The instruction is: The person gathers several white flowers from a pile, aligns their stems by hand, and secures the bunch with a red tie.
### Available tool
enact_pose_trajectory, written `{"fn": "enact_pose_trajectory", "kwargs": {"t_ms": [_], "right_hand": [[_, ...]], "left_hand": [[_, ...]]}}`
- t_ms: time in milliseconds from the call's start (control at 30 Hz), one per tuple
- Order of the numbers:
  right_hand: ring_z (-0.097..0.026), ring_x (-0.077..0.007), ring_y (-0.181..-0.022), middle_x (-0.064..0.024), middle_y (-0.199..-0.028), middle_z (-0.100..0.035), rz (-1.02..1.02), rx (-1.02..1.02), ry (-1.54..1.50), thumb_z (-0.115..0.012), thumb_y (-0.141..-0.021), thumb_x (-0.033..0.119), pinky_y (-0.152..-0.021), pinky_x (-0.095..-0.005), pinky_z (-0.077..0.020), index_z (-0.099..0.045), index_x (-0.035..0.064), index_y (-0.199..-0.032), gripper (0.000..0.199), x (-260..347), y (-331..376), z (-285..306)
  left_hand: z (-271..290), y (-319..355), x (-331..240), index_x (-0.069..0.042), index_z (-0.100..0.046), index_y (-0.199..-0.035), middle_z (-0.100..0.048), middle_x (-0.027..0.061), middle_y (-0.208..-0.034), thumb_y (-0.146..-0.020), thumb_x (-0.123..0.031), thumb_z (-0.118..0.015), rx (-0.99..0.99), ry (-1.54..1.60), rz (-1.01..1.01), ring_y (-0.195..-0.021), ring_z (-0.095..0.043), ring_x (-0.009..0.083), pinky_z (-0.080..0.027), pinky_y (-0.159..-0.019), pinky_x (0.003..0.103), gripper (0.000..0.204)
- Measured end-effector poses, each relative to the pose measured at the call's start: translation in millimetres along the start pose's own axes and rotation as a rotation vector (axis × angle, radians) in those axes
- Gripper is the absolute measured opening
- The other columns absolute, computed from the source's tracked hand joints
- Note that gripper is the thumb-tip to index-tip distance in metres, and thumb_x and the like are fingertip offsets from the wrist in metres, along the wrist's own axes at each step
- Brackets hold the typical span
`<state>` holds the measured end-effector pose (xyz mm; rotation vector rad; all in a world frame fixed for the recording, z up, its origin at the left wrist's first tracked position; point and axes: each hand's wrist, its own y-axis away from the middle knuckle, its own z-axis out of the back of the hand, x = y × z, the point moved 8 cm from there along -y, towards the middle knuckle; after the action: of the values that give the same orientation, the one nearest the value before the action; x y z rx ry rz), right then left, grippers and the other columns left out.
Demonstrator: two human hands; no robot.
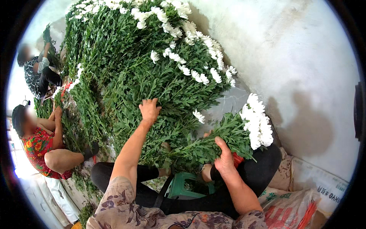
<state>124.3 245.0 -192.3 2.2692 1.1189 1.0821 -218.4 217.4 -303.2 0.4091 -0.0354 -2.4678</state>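
Hands: two; left hand (150,110) spread over the leafy heap (133,68), right hand (224,156) curled around a bunch (234,130).
Bunch: one, white-flowered, near right, its leaves (228,128) partly hiding that hand.
Heap: one, middle to far, blooms (160,15) too many to count.
Stool (176,189): one, green, near, between the person's legs (110,173).
Co-workers (42,149): two, left, beside the heap.

Stool (175,187), near: moulded plastic, smooth, low sheen. Sack (286,212), near right: thin plastic, creased, glossy. Wall (305,57), right: plaster-like, matt, blotched. Trousers (261,171): plain cloth, matt. Shirt (122,208): patterned cloth, matt. Blooms (257,126), right: smooth, matt. Leaves (137,76): rough-textured, matt.
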Motion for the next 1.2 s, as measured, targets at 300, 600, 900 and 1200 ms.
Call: {"fn": "enact_pose_trajectory", "kwargs": {"t_ms": [300,600,900,1200], "right_hand": [[-0.059,-0.0244,-0.105,-0.0146,-0.113,-0.063,0.002,-0.032,-0.008,-0.059,-0.087,0.022,-0.091,-0.0395,-0.0483,-0.055,0.0022,-0.120,0.038,7,6,-15],[-0.058,-0.0217,-0.103,-0.0143,-0.114,-0.062,0.169,0.028,0.095,-0.058,-0.087,0.023,-0.089,-0.0394,-0.0482,-0.053,0.0037,-0.121,0.040,37,22,-28],[-0.058,-0.0213,-0.102,-0.0139,-0.115,-0.062,0.139,0.032,0.114,-0.058,-0.085,0.025,-0.088,-0.0387,-0.0485,-0.053,0.0048,-0.121,0.042,41,26,-24],[-0.054,-0.0271,-0.113,-0.0087,-0.115,-0.055,0.088,0.045,0.020,-0.062,-0.083,0.020,-0.094,-0.0442,-0.0464,-0.044,0.0095,-0.128,0.050,40,25,-17]], "left_hand": [[19,47,-42,-0.007,-0.058,-0.093,-0.051,0.0120,-0.113,-0.072,-0.004,-0.062,-0.162,-0.001,-0.357,-0.109,-0.047,0.0315,-0.036,-0.086,0.048,0.021],[-32,32,-25,-0.005,-0.057,-0.105,-0.061,0.0165,-0.091,-0.089,-0.024,-0.060,0.128,0.297,-0.210,-0.088,-0.059,0.0397,-0.046,-0.074,0.047,0.026],[-72,90,-35,-0.011,-0.054,-0.123,-0.053,0.0163,-0.113,-0.078,-0.026,-0.071,0.276,0.040,-0.306,-0.107,-0.053,0.0362,-0.049,-0.082,0.046,0.050],[-57,89,-28,-0.017,-0.058,-0.117,-0.054,0.0132,-0.120,-0.081,-0.018,-0.065,0.133,0.064,-0.394,-0.103,-0.054,0.0360,-0.048,-0.080,0.046,0.036]]}}
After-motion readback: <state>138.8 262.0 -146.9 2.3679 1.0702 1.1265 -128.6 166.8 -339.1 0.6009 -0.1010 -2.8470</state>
